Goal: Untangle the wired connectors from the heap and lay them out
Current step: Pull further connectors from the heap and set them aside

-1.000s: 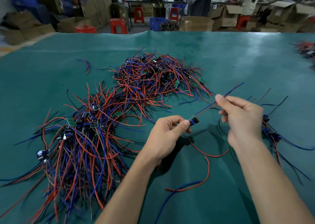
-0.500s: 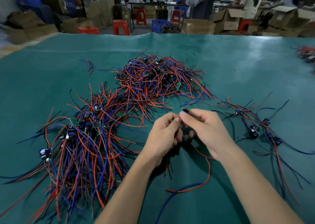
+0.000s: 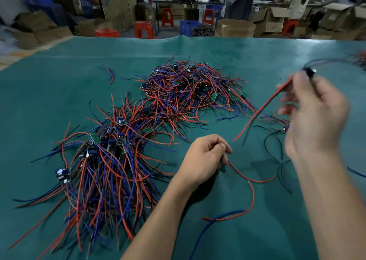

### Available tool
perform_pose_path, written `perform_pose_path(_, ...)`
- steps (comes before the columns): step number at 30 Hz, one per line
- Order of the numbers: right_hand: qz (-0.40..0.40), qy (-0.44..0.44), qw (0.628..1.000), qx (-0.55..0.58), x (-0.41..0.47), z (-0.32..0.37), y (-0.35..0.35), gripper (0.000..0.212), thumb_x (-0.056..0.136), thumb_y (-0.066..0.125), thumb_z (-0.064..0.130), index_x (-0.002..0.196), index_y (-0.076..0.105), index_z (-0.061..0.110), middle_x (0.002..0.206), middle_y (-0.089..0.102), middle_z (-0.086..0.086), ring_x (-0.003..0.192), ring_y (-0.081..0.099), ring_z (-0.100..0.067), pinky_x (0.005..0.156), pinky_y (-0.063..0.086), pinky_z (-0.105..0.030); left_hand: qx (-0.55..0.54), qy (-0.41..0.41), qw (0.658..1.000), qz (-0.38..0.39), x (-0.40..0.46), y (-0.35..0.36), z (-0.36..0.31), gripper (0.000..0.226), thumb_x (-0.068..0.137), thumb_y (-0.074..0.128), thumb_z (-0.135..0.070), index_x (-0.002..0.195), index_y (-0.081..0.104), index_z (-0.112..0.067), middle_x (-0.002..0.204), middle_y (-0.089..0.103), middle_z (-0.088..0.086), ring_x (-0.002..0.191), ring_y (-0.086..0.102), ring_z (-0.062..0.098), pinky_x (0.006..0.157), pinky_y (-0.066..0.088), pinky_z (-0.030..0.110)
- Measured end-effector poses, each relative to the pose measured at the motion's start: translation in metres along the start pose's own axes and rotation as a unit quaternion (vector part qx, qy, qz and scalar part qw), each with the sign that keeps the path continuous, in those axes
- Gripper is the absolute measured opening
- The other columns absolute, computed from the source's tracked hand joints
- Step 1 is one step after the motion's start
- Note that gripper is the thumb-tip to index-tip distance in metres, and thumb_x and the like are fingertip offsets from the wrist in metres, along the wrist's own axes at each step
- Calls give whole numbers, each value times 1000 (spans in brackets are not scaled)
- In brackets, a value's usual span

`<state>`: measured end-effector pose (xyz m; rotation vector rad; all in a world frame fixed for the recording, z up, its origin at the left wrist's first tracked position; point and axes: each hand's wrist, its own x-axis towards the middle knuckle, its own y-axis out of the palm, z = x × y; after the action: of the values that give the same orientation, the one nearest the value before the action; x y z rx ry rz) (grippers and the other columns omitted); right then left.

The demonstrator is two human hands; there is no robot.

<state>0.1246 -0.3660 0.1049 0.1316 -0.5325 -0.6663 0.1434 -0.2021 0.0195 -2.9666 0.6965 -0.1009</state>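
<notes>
1. We see the right hand (image 3: 315, 117) raised above the green table mat (image 3: 59, 93), blurred, pinching a small dark connector (image 3: 310, 72) at its fingertips.
2. From that connector a red wire (image 3: 261, 109) and a dark wire beside it hang down and to the left, their free ends just above the mat; another dark lead arcs away to the right.
3. We see the left hand (image 3: 204, 158) low over the mat, its fingers curled. A thin red strand (image 3: 249, 177) runs out from under its fingertips, but we cannot tell whether the fingers actually grip it.
4. The nearer heap (image 3: 107, 160) of red, blue and dark wires with black connectors lies left of the left hand; a second heap (image 3: 192, 89) sits farther back, at the middle of the mat.
5. A few separated pieces (image 3: 277, 145) lie on the mat under the right hand, partly hidden by it.
6. A loose red and blue wire pair (image 3: 227, 216) lies between the forearms.
7. Beyond the mat stand red stools (image 3: 144, 29) and cardboard boxes (image 3: 271, 20).
</notes>
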Motion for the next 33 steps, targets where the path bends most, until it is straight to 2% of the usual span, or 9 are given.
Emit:
perform_pose_path(6, 256, 9, 964, -68, -19, 27, 90, 25, 91, 68, 36, 75, 74, 17, 69, 74, -3, 57, 57, -14, 46, 39, -23, -5, -4, 1000, -26, 0, 1, 3, 28, 100, 45, -4, 81, 63, -15, 57, 60, -4, 45, 45, 5, 42, 36, 15)
perform_pose_path(10, 451, -42, 824, -341, -14, 1, 137, 55, 87, 67, 63, 75, 72, 9, 59, 59, 7, 57, 50, -13, 59, 39, -25, -30, -9, 999, -39, 1, -1, 2, 22, 98, 45, -2, 85, 61, -10, 58, 59, -1, 44, 46, 4, 40, 36, 16)
perform_pose_path(14, 438, -27, 697, -567, 23, -52, 133, 27, 90, 68, 39, 111, 73, 23, 119, 71, -9, 111, 63, -29, 94, 49, -32, -34, -10, 999, -38, 2, -1, 1, 20, 102, 45, -6, 91, 61, -11, 59, 60, 2, 45, 46, 6, 41, 36, 18)
perform_pose_path(17, 420, 3, 643, -640, 33, -79, 107, 44, 90, 63, 26, 134, 62, 26, 140, 58, -12, 129, 54, -36, 108, 46, -42, -45, -13, 998, -52, 3, 0, 1, 18, 101, 45, -6, 96, 62, -4, 58, 59, 3, 44, 46, 8, 39, 36, 18)
perform_pose_path(20, 383, -8, 683, -622, 34, -91, 82, 14, 86, 70, 26, 98, 70, 33, 123, 66, -7, 116, 62, -35, 97, 52, -42, -46, -16, 997, -60, 4, 0, 0, 18, 101, 44, -4, 98, 61, 1, 57, 60, 3, 43, 46, 9, 38, 36, 19)
perform_pose_path(22, 341, -16, 721, -603, 36, -93, 70, 17, 83, 75, 22, 77, 65, 34, 110, 72, -6, 105, 66, -32, 92, 55, -41, -49, -19, 997, -64, 3, -1, 0, 18, 101, 45, -5, 98, 62, -1, 58, 60, 3, 44, 47, 9, 39, 37, 19)
perform_pose_path(28, 311, -34, 764, -564, 36, -95, 35, 22, 82, 79, 18, 73, 66, 33, 73, 63, 11, 86, 68, -24, 80, 54, -34, -67, -22, 995, -70, 3, -1, 2, 16, 100, 45, -4, 98, 62, -2, 60, 61, 3, 46, 48, 8, 41, 38, 18)
perform_pose_path(31, 230, -37, 842, -486, 31, -90, 12, 25, 81, 80, 15, 70, 65, 32, 67, 65, 17, 72, 67, -10, 72, 50, -23, -69, -21, 994, -86, 4, -1, 4, 15, 100, 45, -2, 100, 60, -2, 66, 63, 6, 46, 49, 7, 41, 40, 19)
perform_pose_path(33, 174, -11, 900, -399, 24, -82, -2, 26, 81, 79, 11, 70, 67, 31, 73, 71, 13, 71, 68, -6, 80, 56, -25, -77, -24, 992, -98, 4, -1, 4, 15, 100, 44, -1, 101, 59, -2, 73, 65, 10, 46, 50, 7, 41, 41, 19)
